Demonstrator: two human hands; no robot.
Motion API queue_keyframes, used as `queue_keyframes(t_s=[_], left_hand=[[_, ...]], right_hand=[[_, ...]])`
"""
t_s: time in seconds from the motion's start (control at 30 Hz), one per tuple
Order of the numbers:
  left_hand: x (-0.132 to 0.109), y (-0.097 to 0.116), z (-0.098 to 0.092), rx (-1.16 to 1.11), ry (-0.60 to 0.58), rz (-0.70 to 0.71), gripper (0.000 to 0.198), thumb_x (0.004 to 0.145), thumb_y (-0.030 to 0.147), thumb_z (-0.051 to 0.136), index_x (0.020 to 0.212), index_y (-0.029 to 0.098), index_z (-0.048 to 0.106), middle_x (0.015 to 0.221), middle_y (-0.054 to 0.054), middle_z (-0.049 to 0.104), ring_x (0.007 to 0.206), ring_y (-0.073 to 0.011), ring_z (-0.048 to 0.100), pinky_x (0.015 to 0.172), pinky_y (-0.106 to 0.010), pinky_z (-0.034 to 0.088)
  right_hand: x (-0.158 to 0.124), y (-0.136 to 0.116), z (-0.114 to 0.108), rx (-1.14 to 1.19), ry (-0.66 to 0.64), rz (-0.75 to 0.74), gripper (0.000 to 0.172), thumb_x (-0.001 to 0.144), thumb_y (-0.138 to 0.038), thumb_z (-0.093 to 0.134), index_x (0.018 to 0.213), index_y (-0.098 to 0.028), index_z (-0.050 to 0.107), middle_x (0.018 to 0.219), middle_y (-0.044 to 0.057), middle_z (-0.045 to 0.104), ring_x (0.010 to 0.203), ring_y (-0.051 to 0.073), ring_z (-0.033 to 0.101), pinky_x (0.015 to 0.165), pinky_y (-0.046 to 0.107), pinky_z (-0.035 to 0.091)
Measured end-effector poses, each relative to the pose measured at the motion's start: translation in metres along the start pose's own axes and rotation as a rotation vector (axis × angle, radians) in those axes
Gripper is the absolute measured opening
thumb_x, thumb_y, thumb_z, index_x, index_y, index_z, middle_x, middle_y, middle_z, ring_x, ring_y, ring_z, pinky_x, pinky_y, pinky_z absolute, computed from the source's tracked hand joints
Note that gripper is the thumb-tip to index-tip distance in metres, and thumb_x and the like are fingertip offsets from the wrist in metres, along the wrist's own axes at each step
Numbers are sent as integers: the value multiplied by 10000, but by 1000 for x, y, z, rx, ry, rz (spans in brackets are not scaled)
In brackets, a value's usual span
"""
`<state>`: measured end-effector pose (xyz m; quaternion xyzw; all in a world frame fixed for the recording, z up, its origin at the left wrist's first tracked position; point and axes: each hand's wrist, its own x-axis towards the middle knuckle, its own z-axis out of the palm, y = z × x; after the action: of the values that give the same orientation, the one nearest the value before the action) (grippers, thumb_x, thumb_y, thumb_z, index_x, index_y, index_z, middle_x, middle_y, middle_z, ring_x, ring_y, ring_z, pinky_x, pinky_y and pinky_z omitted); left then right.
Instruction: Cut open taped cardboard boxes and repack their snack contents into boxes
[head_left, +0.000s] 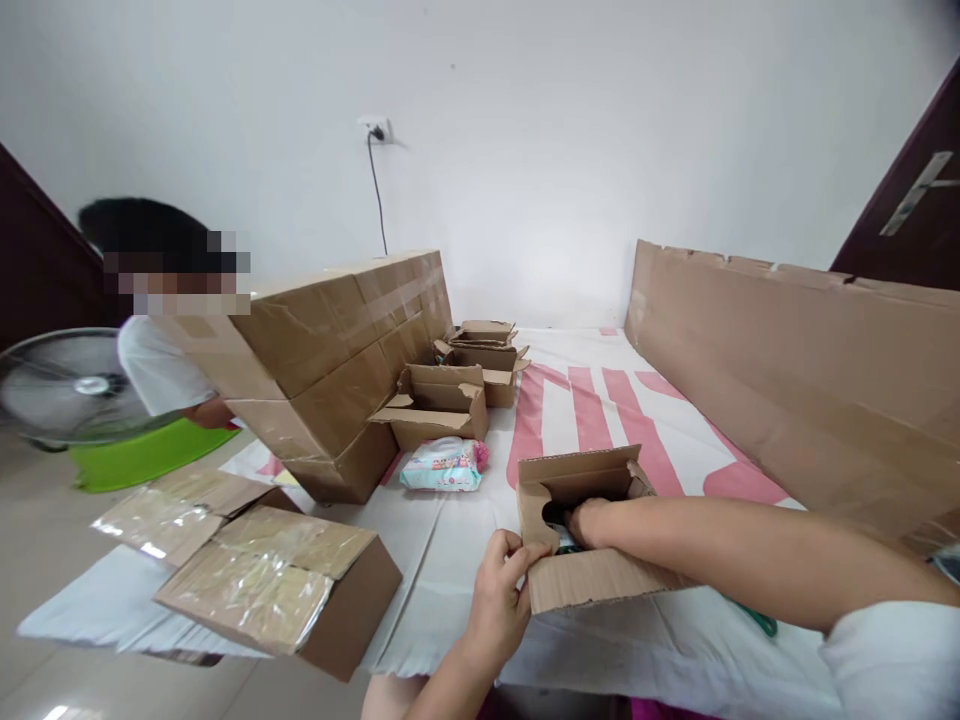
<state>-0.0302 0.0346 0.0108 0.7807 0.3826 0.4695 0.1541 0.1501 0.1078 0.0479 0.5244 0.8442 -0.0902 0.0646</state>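
In front of me an open cardboard box point(600, 580) stands on the table's near side, its flaps spread. The fingers of my left hand point(506, 585) are closed on the box's near left corner and flap. My right hand point(591, 522) reaches down into the box; its fingers are hidden inside. Something dark with a bit of green shows beside that hand, too small to make out. A green object point(759, 618) pokes out from under my right forearm on the cloth.
A packet of wipes point(442, 466) lies left of the box. Behind it stand open cartons point(442, 425) and stacked boxes point(322, 350). Taped boxes point(277, 570) sit at the near left. A cardboard panel point(772, 380) edges the right. Another person point(161, 350) and a fan point(67, 385) are leftward.
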Motion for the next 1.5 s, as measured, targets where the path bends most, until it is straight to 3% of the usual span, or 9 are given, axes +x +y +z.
queue_keyframes(t_s=[0.17,0.4,0.57,0.7,0.77,0.93,1.13,1.27,1.5], left_hand=[[11,8,-21,158,-60,-6,328,810,65,476,977,227,707,798,-26,497,710,-155,548,609,-253,461],[22,-25,-87,271,17,-157,301,755,130,477,913,245,707,848,-30,545,776,-188,583,675,-295,488],[-1,-55,-104,231,344,-444,341,772,403,552,1047,217,633,922,-39,572,773,-210,599,723,-371,509],[-46,-57,-64,117,586,-656,333,747,487,626,889,198,542,793,-13,564,665,-188,587,634,-340,492],[-68,-52,-31,56,635,-527,265,774,456,609,819,216,507,744,-6,553,654,-181,570,621,-322,484],[-80,-26,51,-131,35,-263,198,875,339,489,936,218,633,955,-97,647,858,-226,628,713,-348,534],[-63,-5,104,-222,-470,-288,735,754,140,543,1463,156,347,1549,-138,322,1436,-266,292,1155,-404,320],[-45,1,132,-165,-452,-329,779,748,100,523,1490,131,289,1614,-119,131,1486,-260,127,1208,-407,178],[71,-17,167,39,-183,-513,710,764,50,461,1457,97,314,1571,-161,252,1486,-224,132,1211,-388,136]], right_hand=[[-6,-13,-41,-110,-110,-109,63,735,-154,713,790,-170,685,798,43,713,768,202,672,690,325,524],[-61,17,-125,63,373,-192,547,666,-257,680,1201,-195,587,1152,93,656,1062,261,597,880,373,474],[-118,58,-90,432,719,2,559,651,-172,647,1205,-211,582,1184,80,642,1081,238,594,921,373,480],[-143,71,-1,487,539,172,570,619,-121,631,1182,-213,619,1144,93,666,1037,264,633,891,394,514],[-150,69,42,461,469,184,552,601,-90,624,1136,-224,652,1104,87,680,1045,276,631,915,398,509],[-153,58,109,434,511,249,707,654,-94,589,1338,-251,501,1401,107,500,1298,297,463,1069,451,402],[-159,56,162,471,729,410,713,772,-271,620,1419,-233,323,1376,135,460,1285,306,457,1051,468,413],[-142,58,156,497,801,396,458,912,-272,447,1368,-259,414,1173,101,570,1103,261,585,917,386,502],[-49,94,75,400,543,504,467,869,-117,404,1313,-169,538,1106,152,606,967,280,628,833,370,471]])
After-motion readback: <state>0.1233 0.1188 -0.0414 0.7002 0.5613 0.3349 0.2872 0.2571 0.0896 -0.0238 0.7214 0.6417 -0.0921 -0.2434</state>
